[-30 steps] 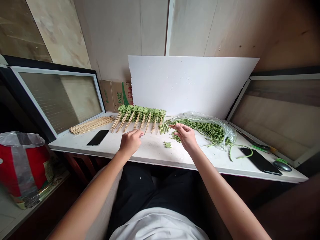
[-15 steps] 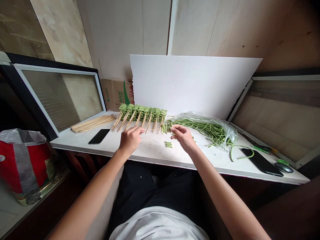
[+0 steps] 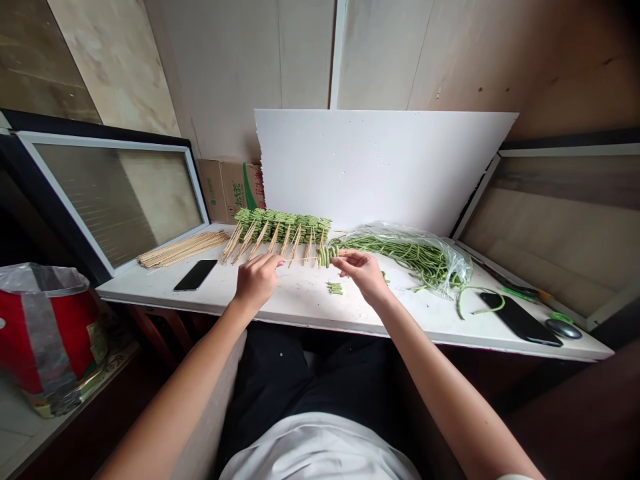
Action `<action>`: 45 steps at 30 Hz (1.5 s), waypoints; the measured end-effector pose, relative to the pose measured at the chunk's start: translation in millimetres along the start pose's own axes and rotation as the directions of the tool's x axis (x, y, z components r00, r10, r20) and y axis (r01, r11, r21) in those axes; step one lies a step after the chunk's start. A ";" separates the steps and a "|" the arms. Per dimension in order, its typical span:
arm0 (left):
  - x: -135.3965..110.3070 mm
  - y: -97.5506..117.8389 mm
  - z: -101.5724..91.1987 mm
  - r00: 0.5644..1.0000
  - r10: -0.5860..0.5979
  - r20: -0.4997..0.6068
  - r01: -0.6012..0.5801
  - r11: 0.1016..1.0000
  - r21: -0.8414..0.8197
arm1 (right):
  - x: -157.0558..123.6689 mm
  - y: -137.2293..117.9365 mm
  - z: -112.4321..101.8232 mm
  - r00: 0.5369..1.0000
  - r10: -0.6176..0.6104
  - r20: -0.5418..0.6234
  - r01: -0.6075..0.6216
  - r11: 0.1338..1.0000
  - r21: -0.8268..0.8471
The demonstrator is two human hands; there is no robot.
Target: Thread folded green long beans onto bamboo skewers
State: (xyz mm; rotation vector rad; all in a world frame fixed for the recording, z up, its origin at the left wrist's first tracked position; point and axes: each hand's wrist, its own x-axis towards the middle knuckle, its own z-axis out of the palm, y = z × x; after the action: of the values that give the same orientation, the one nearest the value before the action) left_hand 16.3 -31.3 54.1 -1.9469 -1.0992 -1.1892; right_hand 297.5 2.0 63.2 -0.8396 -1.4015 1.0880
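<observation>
My left hand (image 3: 256,279) is closed around the plain end of a thin bamboo skewer (image 3: 299,259), held level above the table. Short green bean pieces (image 3: 327,257) sit side by side on the skewer's other end. There, the fingers of my right hand (image 3: 361,270) pinch the end of the row. On the table below lies a small group of cut bean pieces (image 3: 335,288). Behind my hands, finished bean skewers (image 3: 283,227) are stacked in a long row, their bare sticks pointing towards me.
Loose bamboo skewers (image 3: 183,249) and a phone (image 3: 195,275) lie on the left. To the right are long beans (image 3: 400,252) in a clear plastic bag (image 3: 461,267), another phone (image 3: 523,321) and a dark rounded object (image 3: 563,329). A white board (image 3: 385,167) stands behind.
The view has shifted slightly to the left. My right fingers have moved a little along the bean pieces towards their right end; my left hand keeps its hold on the skewer.
</observation>
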 end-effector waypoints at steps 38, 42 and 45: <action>-4.6 -2.1 7.7 0.983 -0.166 0.080 0.169 0.985 -0.029 | 24.5 84.5 -37.8 0.968 -0.192 0.163 0.242 0.536 -0.809; -4.4 -3.1 7.4 0.981 -0.179 0.080 0.182 0.983 -0.029 | 32.0 69.7 -44.8 0.988 -0.156 -0.018 0.121 0.827 -0.549; -4.8 -2.7 7.4 0.981 -0.177 0.077 0.179 0.984 -0.022 | 30.4 54.6 -43.9 0.993 -0.071 -0.093 0.043 0.961 -0.272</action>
State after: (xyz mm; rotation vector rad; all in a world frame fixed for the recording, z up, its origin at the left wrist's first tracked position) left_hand 15.8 -25.6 46.8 -1.9619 -1.3250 -1.2401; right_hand 332.0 54.6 20.0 -1.0290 -1.4985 0.8085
